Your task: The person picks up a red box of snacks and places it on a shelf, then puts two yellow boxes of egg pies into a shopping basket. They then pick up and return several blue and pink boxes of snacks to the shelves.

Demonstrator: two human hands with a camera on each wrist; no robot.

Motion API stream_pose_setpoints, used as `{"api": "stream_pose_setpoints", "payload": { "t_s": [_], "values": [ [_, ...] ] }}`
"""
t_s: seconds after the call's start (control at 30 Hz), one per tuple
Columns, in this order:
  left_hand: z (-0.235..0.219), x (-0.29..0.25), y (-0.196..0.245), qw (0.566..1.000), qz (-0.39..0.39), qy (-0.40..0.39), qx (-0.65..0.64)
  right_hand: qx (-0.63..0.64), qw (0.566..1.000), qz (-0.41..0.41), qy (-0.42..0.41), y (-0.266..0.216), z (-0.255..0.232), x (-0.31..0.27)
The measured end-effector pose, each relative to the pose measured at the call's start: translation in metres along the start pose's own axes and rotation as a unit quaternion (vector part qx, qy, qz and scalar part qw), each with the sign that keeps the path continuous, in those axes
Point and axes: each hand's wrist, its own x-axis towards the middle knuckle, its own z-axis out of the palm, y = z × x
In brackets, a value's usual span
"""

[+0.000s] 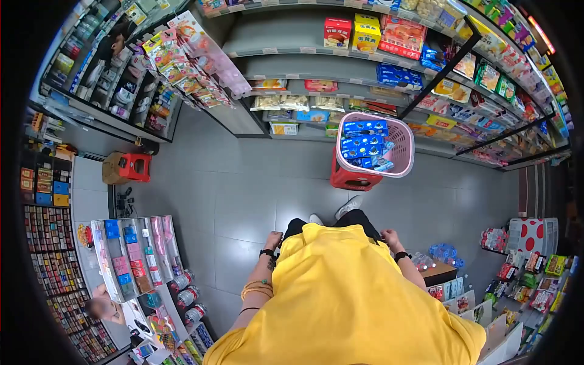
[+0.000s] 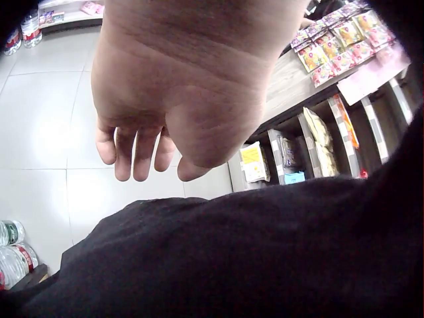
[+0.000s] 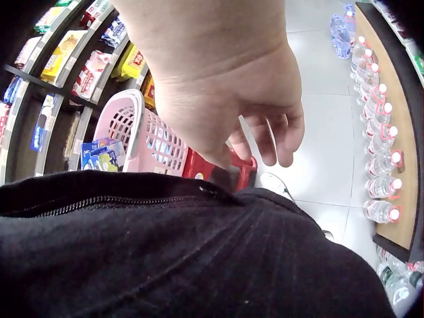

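Observation:
Both hands hang beside the dark trousers and hold nothing. The left hand [image 1: 273,239] is at the left hip; in the left wrist view the same hand [image 2: 172,112] has its fingers hanging loosely, slightly bent, over the floor. On the other side is the right hand [image 1: 390,236]; the right wrist view shows this hand [image 3: 232,106] with relaxed, loosely bent fingers. Ahead of the feet, a pink basket [image 1: 406,143] holding blue packets [image 1: 363,146] sits on a red stool [image 1: 348,178]. In the right wrist view the basket [image 3: 159,142] appears left of the hand, apart from it.
Shelves [image 1: 280,36] of boxed and bagged snacks stand ahead and to the right. Another red stool [image 1: 135,168] with a cardboard box is at the left. A display rack [image 1: 131,258] and large water bottles [image 1: 188,296] are at lower left; more bottles [image 3: 381,165] line the right.

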Motion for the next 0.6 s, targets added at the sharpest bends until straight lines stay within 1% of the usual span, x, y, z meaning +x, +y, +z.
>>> {"api": "stream_pose_setpoints", "payload": {
  "t_s": [0.13,0.17,0.23,0.33,0.43,0.53,0.6],
  "values": [
    [0.0,-0.01,0.011,0.999,0.022,0.014,0.021,-0.002,1.0,-0.011,-0.005,0.004,0.001,0.007],
    [0.0,-0.013,0.014,1.0,0.016,0.007,-0.005,0.002,1.0,-0.01,0.003,0.005,0.001,0.008],
    [0.0,-0.007,0.006,0.998,0.005,-0.007,-0.058,0.01,1.0,-0.007,0.019,0.0,0.004,0.004],
    [-0.001,0.0,-0.003,0.998,0.006,-0.013,-0.058,0.003,1.0,-0.004,-0.004,-0.003,0.004,0.003],
    [0.0,0.004,-0.008,0.998,0.007,-0.007,-0.063,-0.021,1.0,-0.004,0.004,-0.003,0.003,0.006],
    [-0.004,0.005,-0.007,1.0,0.01,-0.012,-0.013,-0.009,1.0,0.004,-0.001,0.003,0.004,0.014],
    [-0.004,0.004,-0.006,1.0,0.005,-0.017,-0.023,0.005,1.0,0.009,-0.002,0.005,0.004,0.015]
  ]
}}
